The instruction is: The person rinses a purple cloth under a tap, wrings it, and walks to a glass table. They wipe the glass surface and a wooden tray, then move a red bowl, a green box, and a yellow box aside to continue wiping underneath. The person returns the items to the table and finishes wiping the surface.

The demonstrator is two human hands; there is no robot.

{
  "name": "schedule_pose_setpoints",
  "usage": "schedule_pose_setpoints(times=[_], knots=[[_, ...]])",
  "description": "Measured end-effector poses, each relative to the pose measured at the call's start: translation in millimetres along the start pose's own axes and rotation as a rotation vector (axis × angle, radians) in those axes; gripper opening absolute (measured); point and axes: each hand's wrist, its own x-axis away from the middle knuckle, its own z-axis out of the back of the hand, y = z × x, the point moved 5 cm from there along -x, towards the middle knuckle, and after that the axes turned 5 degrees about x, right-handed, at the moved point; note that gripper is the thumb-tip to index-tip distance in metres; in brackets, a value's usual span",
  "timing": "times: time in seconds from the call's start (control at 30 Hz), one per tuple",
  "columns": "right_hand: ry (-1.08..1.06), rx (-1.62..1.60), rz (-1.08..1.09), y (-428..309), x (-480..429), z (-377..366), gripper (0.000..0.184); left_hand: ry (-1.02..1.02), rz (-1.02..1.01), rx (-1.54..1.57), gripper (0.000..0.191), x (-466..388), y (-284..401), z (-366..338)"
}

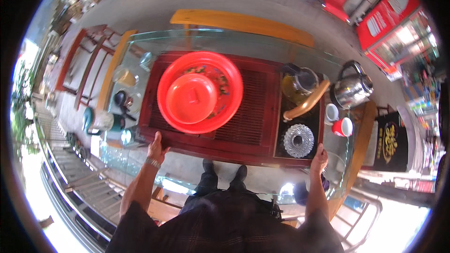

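A dark red wooden tea tray (242, 144) with a slatted top is before me, over a glass tabletop. My left hand (157, 150) grips its near left corner, and my right hand (319, 161) holds its near right corner. Whether the tray rests on the glass or is slightly raised, I cannot tell. Toward its left sits a large red plastic basin (230, 102) with a smaller red basin (193, 98) inside. At the tray's right end, a glass teapot (293, 88) with a tan, curved handle (307, 102) stands behind a cut-glass ashtray (299, 140).
The glass tabletop (253, 42) bears a steel electric kettle (351, 88), a white cup (332, 112) and a red cup (341, 127) on the right. At left lie a green-capped flask (103, 121) and a cup (126, 78). Wooden benches (239, 23) surround it.
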Motion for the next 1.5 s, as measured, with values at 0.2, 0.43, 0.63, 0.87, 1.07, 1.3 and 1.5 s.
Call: schedule_pose_setpoints(times=[0.2,0.43,0.63,0.87,1.07,1.3,1.5], knots=[[0.065,0.070,0.273,32.5,41.8,44.0,0.060,0.120,-0.094,-0.031,0.045,2.1,-17.2,19.4],[-0.220,0.857,0.560,122.9,160.5,27.8,0.080,0.165,-0.838,-0.863,0.056,148.6,-101.3,46.0],[-0.106,0.645,0.565,109.8,168.5,-1.1,0.064,0.143,-0.759,-0.958,0.061,197.9,-121.5,55.6],[0.001,0.660,0.807,83.9,166.2,38.4,0.071,0.013,-0.992,-1.107,0.064,141.5,-77.3,57.5],[0.062,0.608,0.601,45.1,224.7,-10.0,0.067,0.106,-0.935,-1.218,0.065,93.0,-56.0,134.9],[-0.341,0.364,1.208,-187.1,409.6,-130.3,0.070,0.214,-0.982,-1.108,0.062,92.7,-41.8,189.5],[-0.553,0.329,1.463,-324.8,514.0,-221.5,0.087,0.270,-0.854,-0.957,0.063,155.4,-87.5,242.5]])
